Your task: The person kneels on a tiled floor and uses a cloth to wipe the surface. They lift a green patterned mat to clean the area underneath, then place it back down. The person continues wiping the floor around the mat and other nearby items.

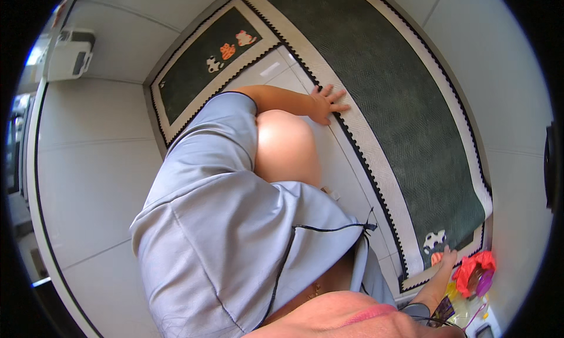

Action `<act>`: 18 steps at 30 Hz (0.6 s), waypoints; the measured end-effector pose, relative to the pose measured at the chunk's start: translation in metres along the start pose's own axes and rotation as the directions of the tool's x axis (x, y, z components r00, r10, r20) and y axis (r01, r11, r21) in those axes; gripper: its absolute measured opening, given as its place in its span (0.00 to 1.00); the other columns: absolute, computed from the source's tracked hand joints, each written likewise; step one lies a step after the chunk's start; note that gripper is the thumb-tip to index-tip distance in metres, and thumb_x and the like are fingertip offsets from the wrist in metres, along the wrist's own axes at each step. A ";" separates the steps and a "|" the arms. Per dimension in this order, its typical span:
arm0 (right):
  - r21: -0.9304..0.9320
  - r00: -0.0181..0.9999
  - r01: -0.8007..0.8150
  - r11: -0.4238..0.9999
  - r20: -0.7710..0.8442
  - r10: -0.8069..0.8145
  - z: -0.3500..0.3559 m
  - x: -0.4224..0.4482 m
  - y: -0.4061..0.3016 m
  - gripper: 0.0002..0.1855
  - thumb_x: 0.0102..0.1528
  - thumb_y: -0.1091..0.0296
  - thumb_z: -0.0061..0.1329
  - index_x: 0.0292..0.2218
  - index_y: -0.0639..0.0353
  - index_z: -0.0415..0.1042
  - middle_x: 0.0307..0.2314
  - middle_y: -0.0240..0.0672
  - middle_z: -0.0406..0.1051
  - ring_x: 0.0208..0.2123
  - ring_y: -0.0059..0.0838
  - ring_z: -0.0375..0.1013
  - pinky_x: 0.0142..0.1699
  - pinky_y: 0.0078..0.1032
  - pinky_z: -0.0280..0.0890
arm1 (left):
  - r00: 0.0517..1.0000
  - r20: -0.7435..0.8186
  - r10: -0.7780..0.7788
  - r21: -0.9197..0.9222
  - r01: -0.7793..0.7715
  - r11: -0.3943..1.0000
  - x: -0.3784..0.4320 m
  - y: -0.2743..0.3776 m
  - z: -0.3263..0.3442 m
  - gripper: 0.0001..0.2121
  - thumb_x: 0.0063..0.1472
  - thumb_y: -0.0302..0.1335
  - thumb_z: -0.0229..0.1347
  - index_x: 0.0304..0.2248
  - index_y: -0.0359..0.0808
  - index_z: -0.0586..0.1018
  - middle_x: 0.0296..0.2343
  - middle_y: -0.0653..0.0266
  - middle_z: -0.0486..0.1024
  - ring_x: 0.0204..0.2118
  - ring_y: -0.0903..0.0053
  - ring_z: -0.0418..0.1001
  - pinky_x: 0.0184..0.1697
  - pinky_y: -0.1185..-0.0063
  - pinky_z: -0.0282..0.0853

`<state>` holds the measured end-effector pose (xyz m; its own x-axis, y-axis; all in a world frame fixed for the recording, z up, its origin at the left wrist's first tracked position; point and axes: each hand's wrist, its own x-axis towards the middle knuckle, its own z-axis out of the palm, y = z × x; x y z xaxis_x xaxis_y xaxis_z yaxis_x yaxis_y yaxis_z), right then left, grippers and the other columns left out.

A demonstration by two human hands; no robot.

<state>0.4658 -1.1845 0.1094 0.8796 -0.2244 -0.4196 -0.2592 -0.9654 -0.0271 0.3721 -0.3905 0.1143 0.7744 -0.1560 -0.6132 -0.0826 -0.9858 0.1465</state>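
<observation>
My left hand (pixel 328 104) rests palm down, fingers spread, on the cream border of a long dark green floor mat (pixel 387 86) with black scalloped edging. My right hand (pixel 447 257) is at the mat's lower right end, beside a black-and-white cat print (pixel 435 241) and an orange print. Its fingers are small in view; whether they grip the mat's edge is unclear. That end overlaps another mat piece with a cream border and black edging (pixel 469 250). A smaller matching mat (pixel 202 64) with several cat prints lies at the upper left. My bent bare knee is between the arms.
White tiled floor (pixel 348 161) shows between the mats. Pale panels rise around them. A red plastic bag (pixel 473 272), a purple round object (pixel 484 283) and other small items stand near my right forearm. A white box-shaped fixture (pixel 70 53) is at the upper left.
</observation>
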 end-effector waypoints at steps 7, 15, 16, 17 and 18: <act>0.603 0.958 -0.168 0.780 0.285 -0.014 0.003 -0.087 -0.025 0.27 0.58 0.50 0.41 0.49 0.65 0.67 0.41 0.36 0.71 0.42 0.31 0.68 0.45 0.28 0.62 | 0.969 -0.117 0.219 0.091 -0.209 0.974 0.006 -0.044 0.021 0.39 0.51 0.42 0.57 0.61 0.53 0.52 0.60 0.52 0.46 0.62 0.49 0.42 0.61 0.55 0.41; 0.613 0.627 -0.736 0.288 0.456 0.632 0.085 -0.175 0.039 0.43 0.51 0.44 0.49 0.58 0.62 0.50 0.56 0.44 0.53 0.56 0.42 0.54 0.55 0.44 0.57 | 0.879 0.199 0.433 0.159 -0.465 0.871 0.023 0.034 -0.081 0.19 0.56 0.36 0.53 0.46 0.39 0.73 0.40 0.51 0.72 0.44 0.59 0.70 0.48 0.67 0.66; 0.667 0.635 -0.700 0.255 0.419 0.649 0.094 -0.175 0.032 0.44 0.51 0.45 0.50 0.59 0.64 0.49 0.57 0.44 0.52 0.57 0.42 0.53 0.56 0.43 0.56 | 0.869 0.206 0.451 0.204 -0.489 0.848 0.017 0.068 -0.099 0.18 0.56 0.35 0.52 0.45 0.38 0.73 0.41 0.53 0.72 0.44 0.60 0.71 0.48 0.68 0.66; 0.704 0.661 -0.659 0.264 0.376 0.649 0.103 -0.174 0.037 0.45 0.51 0.47 0.51 0.58 0.66 0.48 0.56 0.48 0.54 0.57 0.44 0.55 0.56 0.46 0.55 | 0.839 0.213 0.500 0.203 -0.539 0.818 0.019 0.095 -0.106 0.18 0.56 0.35 0.52 0.46 0.38 0.73 0.42 0.54 0.72 0.44 0.60 0.70 0.48 0.67 0.65; 0.673 0.657 -0.657 0.339 0.292 0.695 0.114 -0.173 0.063 0.45 0.51 0.48 0.52 0.58 0.69 0.48 0.55 0.50 0.55 0.57 0.45 0.56 0.57 0.44 0.54 | 0.791 0.211 0.574 0.186 -0.609 0.771 0.035 0.124 -0.107 0.18 0.57 0.34 0.52 0.46 0.39 0.72 0.43 0.54 0.71 0.45 0.60 0.69 0.48 0.67 0.65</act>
<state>0.2522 -1.1916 0.0770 0.2815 -0.7796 -0.5594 -0.9346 -0.0906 -0.3440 0.4562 -0.5119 0.1938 0.4333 -0.7025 -0.5646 -0.6520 -0.6768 0.3417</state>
